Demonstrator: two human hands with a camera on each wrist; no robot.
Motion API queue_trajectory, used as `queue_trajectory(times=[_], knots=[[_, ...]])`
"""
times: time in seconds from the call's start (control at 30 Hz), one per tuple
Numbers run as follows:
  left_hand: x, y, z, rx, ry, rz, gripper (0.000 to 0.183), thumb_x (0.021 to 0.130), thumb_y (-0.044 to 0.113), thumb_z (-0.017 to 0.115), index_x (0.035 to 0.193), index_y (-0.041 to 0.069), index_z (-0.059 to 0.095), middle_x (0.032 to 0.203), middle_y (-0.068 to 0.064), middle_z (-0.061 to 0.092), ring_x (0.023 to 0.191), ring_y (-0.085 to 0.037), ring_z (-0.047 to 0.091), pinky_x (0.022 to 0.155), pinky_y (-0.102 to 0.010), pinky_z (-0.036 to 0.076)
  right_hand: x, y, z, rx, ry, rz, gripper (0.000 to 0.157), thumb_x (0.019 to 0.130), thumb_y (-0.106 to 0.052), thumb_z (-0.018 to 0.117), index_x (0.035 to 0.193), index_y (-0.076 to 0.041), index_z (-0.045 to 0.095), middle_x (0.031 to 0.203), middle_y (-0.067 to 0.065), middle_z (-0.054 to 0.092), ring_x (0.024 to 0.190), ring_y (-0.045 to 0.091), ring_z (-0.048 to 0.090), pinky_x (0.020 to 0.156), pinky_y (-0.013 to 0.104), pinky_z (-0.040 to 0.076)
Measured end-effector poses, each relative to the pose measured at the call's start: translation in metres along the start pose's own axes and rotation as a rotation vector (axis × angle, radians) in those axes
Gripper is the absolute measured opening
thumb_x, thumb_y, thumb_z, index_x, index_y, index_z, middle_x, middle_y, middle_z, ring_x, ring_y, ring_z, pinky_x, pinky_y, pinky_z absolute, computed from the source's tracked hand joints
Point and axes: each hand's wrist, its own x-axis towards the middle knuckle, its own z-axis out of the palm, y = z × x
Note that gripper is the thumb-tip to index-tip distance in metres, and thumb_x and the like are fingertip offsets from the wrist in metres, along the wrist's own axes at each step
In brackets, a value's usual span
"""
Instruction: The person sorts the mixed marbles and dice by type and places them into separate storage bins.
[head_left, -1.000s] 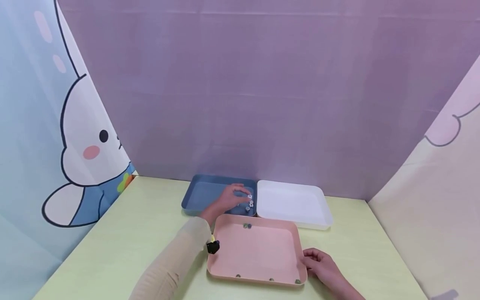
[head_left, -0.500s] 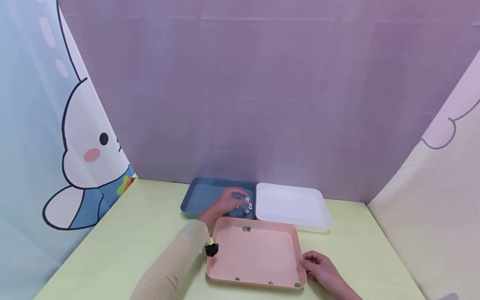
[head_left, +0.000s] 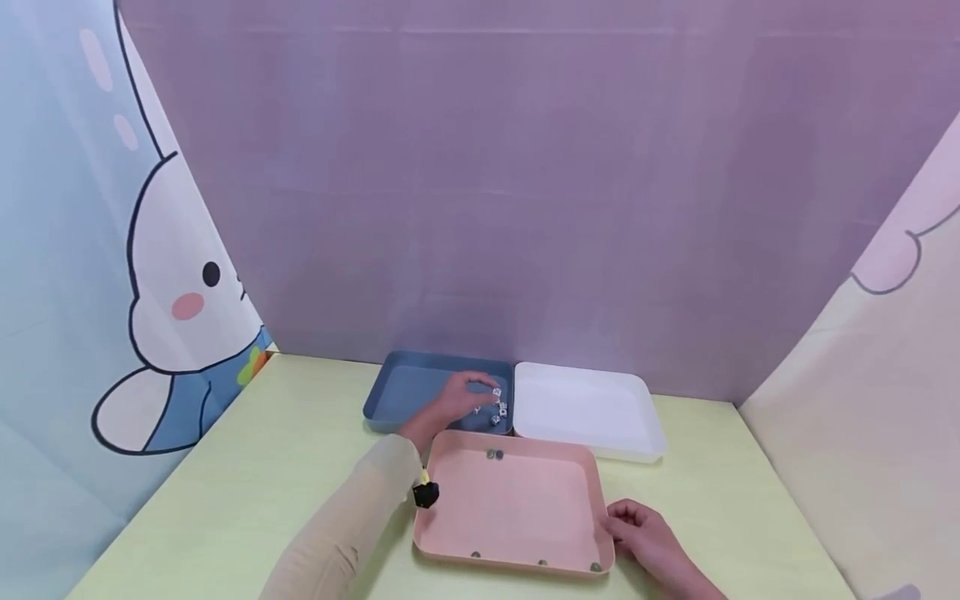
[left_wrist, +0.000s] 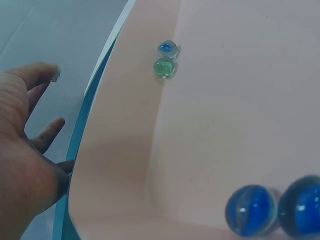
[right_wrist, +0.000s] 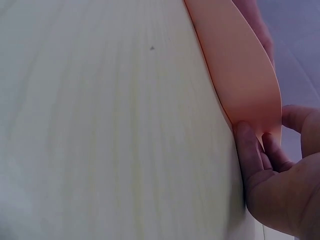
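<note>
My left hand (head_left: 457, 398) reaches over the right part of the blue tray (head_left: 408, 387), with thumb and index finger bent and apart. Several white dice (head_left: 502, 409) with dark marks lie beside these fingertips, one right at the gap between them. In the left wrist view, the left hand (left_wrist: 25, 130) shows spread fingers beyond the tray edge, and no die is visible there. My right hand (head_left: 648, 537) grips the right wall of the pink tray (head_left: 525, 500), its thumb on the inner side and other fingers against the outer wall (right_wrist: 240, 65).
Inside the pink tray, glass marbles (left_wrist: 164, 67) lie along the far and near walls; larger blue marbles (left_wrist: 251, 210) appear close in the left wrist view. A white tray (head_left: 588, 408) adjoins the blue one on the pale yellow table (head_left: 720, 475). Purple cloth (head_left: 480, 183) hangs behind.
</note>
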Motion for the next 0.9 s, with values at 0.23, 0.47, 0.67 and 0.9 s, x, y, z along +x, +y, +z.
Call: queue_trajectory(times=[0.23, 0.47, 0.67, 0.9], knots=[[-0.001, 0.009, -0.001, 0.039, -0.023, 0.006, 0.031, 0.091, 0.026, 0.070, 0.117, 0.009, 0.070, 0.145, -0.009, 0.045, 0.137, -0.031, 0.034, 0.100, -0.052, 0.039, -0.002, 0.000, 0.001, -0.012, 0.012, -0.002, 0.026, 0.091, -0.013, 0.065, 0.104, 0.009, 0.060, 0.087, 0.006, 0.063, 0.081, 0.015, 0.061, 0.068, 0.025, 0.053], [0.000, 0.042, 0.000, 0.102, -0.078, 0.067, 0.023, 0.094, 0.025, 0.066, 0.112, 0.012, 0.071, 0.141, -0.007, 0.049, 0.137, -0.030, 0.034, 0.103, -0.054, 0.037, 0.002, -0.001, 0.001, -0.017, 0.035, -0.003, 0.025, 0.091, -0.013, 0.065, 0.104, 0.008, 0.061, 0.087, 0.006, 0.064, 0.080, 0.016, 0.061, 0.068, 0.026, 0.053], [-0.008, 0.062, 0.001, 0.166, -0.212, 0.085, 0.016, 0.096, 0.026, 0.063, 0.110, 0.024, 0.070, 0.140, -0.005, 0.050, 0.116, -0.025, 0.053, 0.088, -0.046, 0.048, 0.001, 0.002, 0.001, -0.013, 0.024, -0.005, 0.026, 0.091, -0.014, 0.066, 0.103, 0.008, 0.061, 0.086, 0.006, 0.064, 0.079, 0.016, 0.061, 0.067, 0.026, 0.053], [-0.037, 0.080, -0.007, 0.294, -0.254, 0.145, 0.030, 0.097, 0.019, 0.061, 0.126, 0.013, 0.063, 0.118, 0.000, 0.061, 0.110, -0.019, 0.057, 0.089, -0.035, 0.050, -0.002, 0.003, 0.005, -0.004, 0.035, 0.006, 0.024, 0.091, -0.013, 0.065, 0.102, 0.008, 0.061, 0.085, 0.005, 0.063, 0.077, 0.015, 0.060, 0.066, 0.024, 0.051]])
